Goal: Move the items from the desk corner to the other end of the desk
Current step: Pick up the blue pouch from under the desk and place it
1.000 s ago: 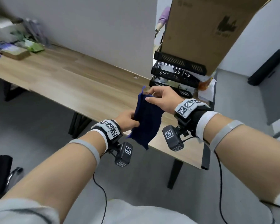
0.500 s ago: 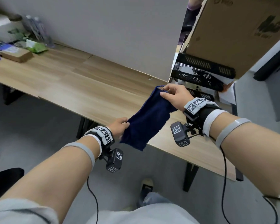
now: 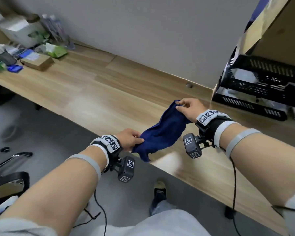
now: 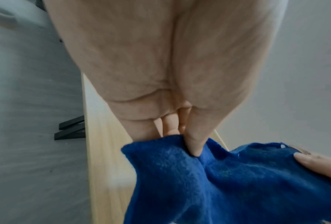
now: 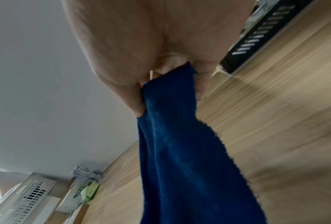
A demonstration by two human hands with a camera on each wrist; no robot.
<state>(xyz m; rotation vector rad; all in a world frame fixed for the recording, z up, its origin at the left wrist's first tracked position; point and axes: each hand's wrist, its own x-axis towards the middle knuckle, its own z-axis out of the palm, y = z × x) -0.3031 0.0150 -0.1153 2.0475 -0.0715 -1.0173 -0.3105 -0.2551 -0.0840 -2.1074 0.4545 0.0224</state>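
Wooden desk [image 3: 95, 92] against grey wall [image 3: 143, 31], both hands' grip pinching blue cloth [image 3: 162, 132]

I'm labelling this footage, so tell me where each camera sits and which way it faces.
Head: worn high, looking down at desk, both forearms, both hands.
Left wrist: under left hand, looking along it at blue cloth.
Right wrist: under right hand, facing the far clutter.
All three share the cloth.

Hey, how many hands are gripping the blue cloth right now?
2. The left hand pinches the lower end of the blue cloth by the desk's front edge; the right hand pinches its upper end over the desk.
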